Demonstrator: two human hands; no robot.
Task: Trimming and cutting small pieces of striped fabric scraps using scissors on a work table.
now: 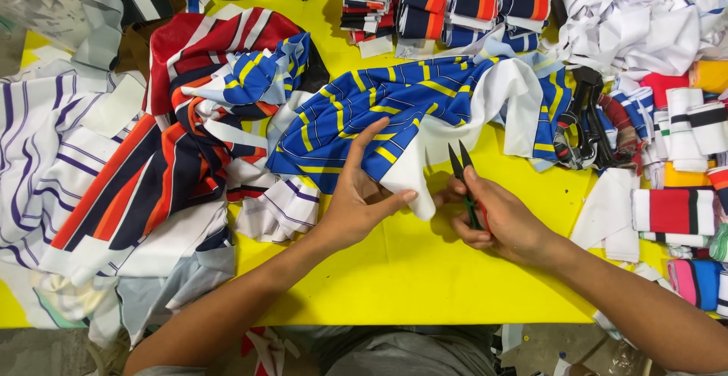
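A blue fabric piece with yellow stripes and a white underside (394, 111) lies spread across the middle of the yellow table (425, 270). My left hand (356, 198) pinches its white folded corner between thumb and fingers. My right hand (497, 220) grips small thread snips (464, 179) with green handles, their dark blades open and pointing up, just right of that white corner.
Heaps of striped red, navy, orange and white fabric (136, 156) cover the left side. Stacks of folded striped collar pieces (447, 1) sit at the back. Large black scissors (580, 118) and rolled rib strips (675, 209) lie at the right, with white cloth (644, 20) behind.
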